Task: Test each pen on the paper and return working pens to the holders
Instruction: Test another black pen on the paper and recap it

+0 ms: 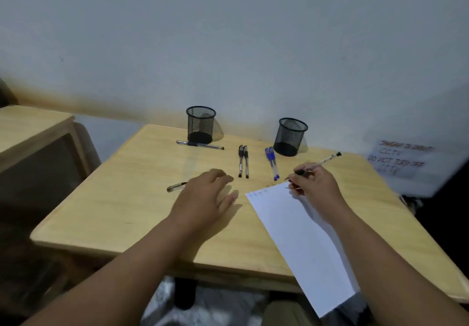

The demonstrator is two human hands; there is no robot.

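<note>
Pinching a pen (320, 162), right hand (316, 186) fingers touch paper (302, 239); left hand (205, 198) fingers spread on table (121, 203).

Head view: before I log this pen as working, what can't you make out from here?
- Pen tip in the right hand: hidden by the fingers, so contact with the paper is unclear.
- Marks at the paper's top edge: too faint and small to read.
- Pen beside the left hand: partly covered by that hand.
- Wall notice: blurred, partly cut off.
</note>
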